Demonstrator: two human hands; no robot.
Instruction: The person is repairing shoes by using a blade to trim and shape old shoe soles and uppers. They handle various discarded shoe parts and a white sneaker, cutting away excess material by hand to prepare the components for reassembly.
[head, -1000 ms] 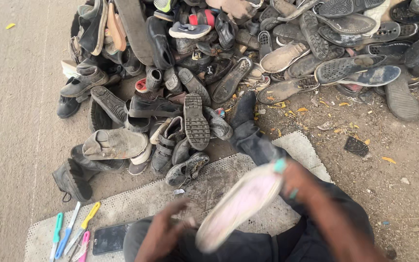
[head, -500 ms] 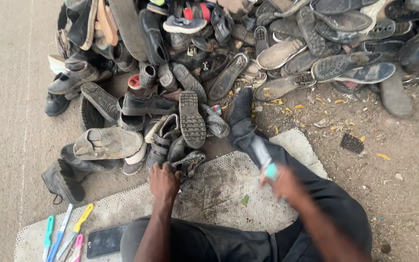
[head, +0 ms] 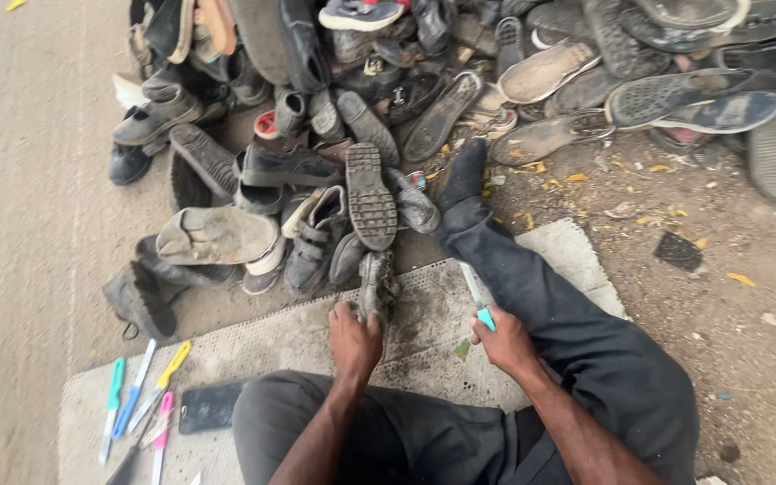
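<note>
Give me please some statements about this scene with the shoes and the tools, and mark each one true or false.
1. The left hand touches a dark worn shoe at the near edge of the shoe pile. True.
2. The right hand is empty. False: it holds a knife with a turquoise handle, blade pointing away from the person.
3. Several coloured tools lie on the mat to the person's left. True.
4. A dark phone lies on top of the shoe pile. False: it lies on the mat, beside the tools.
5. The person's right leg stretches toward the pile. True.
</note>
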